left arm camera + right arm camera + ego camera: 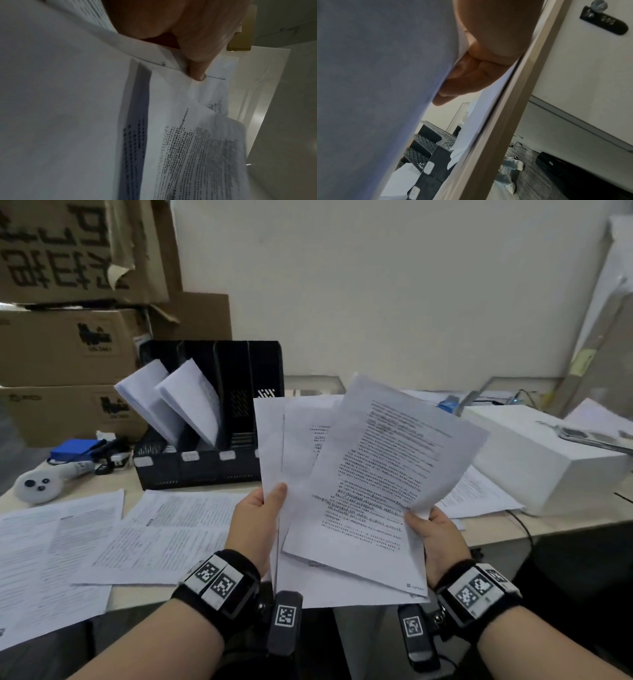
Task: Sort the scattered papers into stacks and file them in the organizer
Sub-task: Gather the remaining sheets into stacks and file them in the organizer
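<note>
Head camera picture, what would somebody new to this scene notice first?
First, the fan of printed sheets held up at centre, the left hand pinching its left edge and the right hand its lower right corner. Behind them to the left stands a black file organizer with two paper bundles leaning in its left slots. More printed pages lie scattered on the desk at the left.

A fanned bunch of printed sheets (359, 491) is held up above the table's front edge. More papers (85, 535) are scattered flat at the front-left. The black organizer (205, 419) at the back-left has two slots filled with leaning sheets.
</note>
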`<state>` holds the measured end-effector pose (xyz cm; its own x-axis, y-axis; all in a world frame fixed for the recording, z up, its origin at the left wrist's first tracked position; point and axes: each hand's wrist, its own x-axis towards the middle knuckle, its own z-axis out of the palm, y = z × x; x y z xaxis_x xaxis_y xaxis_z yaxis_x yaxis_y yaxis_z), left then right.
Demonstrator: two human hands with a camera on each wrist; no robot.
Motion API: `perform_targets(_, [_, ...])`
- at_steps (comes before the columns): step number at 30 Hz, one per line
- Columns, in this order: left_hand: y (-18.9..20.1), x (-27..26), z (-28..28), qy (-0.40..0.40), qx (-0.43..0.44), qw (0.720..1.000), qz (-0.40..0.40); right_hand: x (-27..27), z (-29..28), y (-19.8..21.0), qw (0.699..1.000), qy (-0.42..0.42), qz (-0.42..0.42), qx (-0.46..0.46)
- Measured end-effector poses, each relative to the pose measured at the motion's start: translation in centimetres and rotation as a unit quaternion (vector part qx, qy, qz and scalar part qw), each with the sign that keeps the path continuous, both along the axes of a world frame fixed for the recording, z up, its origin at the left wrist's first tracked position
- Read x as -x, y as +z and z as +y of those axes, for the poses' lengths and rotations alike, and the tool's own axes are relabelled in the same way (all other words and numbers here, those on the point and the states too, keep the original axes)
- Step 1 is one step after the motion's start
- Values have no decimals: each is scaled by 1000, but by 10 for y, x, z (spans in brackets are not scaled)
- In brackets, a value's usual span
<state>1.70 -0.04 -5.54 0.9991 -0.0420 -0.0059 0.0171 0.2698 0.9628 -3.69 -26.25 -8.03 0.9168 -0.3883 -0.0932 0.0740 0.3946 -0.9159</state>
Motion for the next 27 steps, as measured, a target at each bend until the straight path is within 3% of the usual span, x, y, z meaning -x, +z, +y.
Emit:
perform_targets(8, [-2, -4, -27, 0, 16, 1000, 17, 6, -31, -7, 996, -71, -5, -46])
perform_targets(14, [1, -3, -39, -12, 2, 1000, -3, 16, -42, -2, 997, -77, 14, -10])
perform_targets(21, [2, -1, -46, -58, -4, 998, 14, 23, -42, 8, 1000, -21, 8, 20])
perform_targets(27, [5, 2, -45, -41, -4, 999, 14, 19, -40, 3, 995, 14, 29, 99])
